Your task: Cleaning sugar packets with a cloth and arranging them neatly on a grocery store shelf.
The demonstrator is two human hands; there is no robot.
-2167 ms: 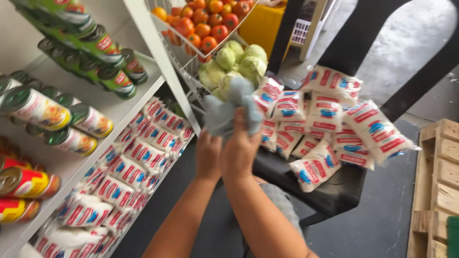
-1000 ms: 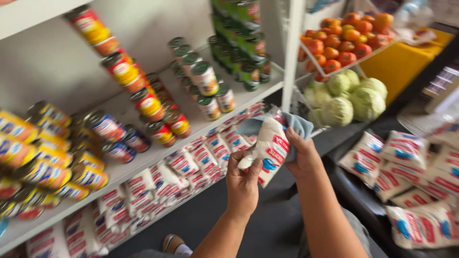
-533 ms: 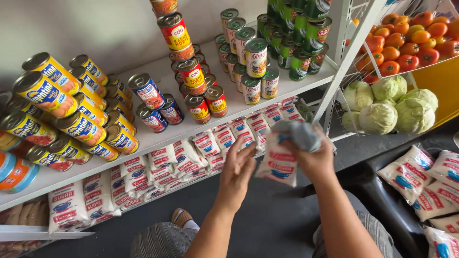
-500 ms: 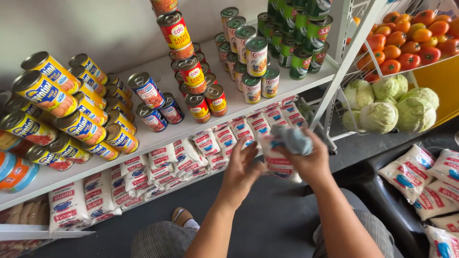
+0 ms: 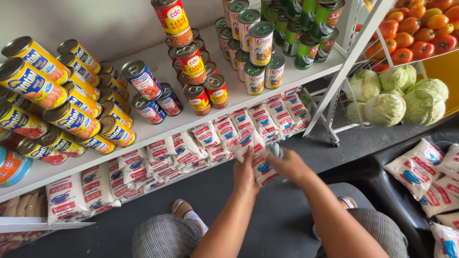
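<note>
Left hand and right hand, fingers closed around one white sugar packet, hold it at the lower shelf; stocked packet rows lie toward 11 o'clock.

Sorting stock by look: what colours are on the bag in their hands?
The bag is white with red and blue print, seen from the head view.

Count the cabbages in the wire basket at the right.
5 cabbages show: one at upper left, one at upper middle, one in front, one at the right, one low at the left edge. Others may lie hidden behind.
</note>
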